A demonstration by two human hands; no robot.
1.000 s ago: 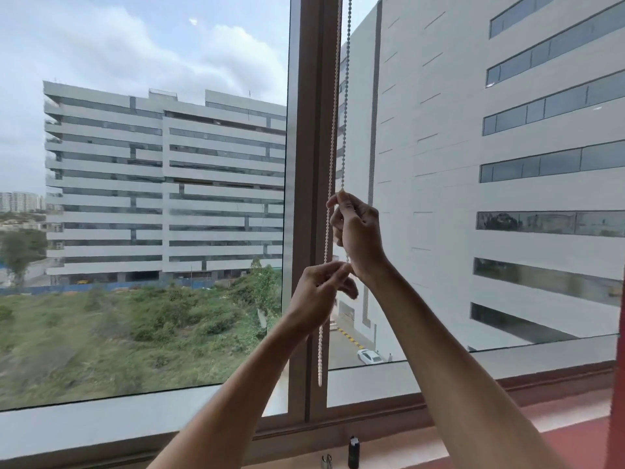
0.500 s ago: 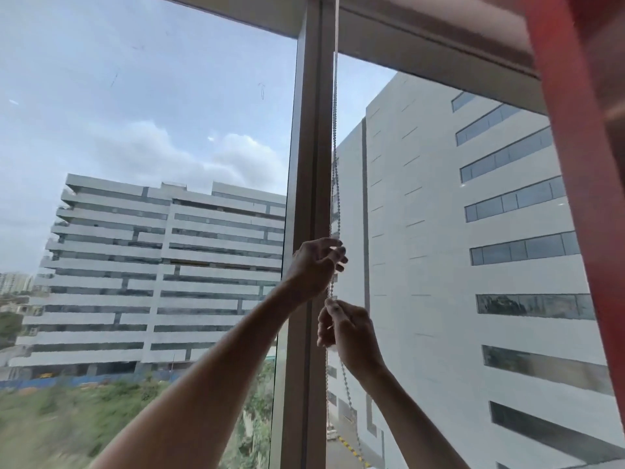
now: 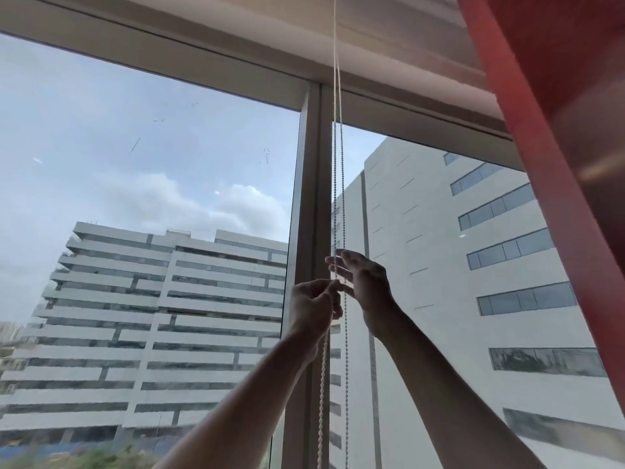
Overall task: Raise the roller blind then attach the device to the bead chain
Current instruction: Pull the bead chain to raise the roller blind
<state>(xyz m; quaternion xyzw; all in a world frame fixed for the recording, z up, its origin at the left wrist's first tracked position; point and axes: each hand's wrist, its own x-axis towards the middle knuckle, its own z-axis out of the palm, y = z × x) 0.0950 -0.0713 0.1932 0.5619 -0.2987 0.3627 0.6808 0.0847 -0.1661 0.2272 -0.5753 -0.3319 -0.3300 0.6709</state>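
Right hand [image 3: 367, 282] now higher; 2 chain strands [image 3: 339, 198].

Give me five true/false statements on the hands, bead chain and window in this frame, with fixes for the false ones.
1. The left hand pinches one strand of the bead chain. True.
2. The right hand is clenched in a tight fist. False: its fingers are spread open beside the chain.
3. The chain hangs in front of the window mullion. True.
4. The right hand sits lower than the left hand. False: it is slightly higher.
5. A blue curtain hangs at the right edge. False: the curtain is red.
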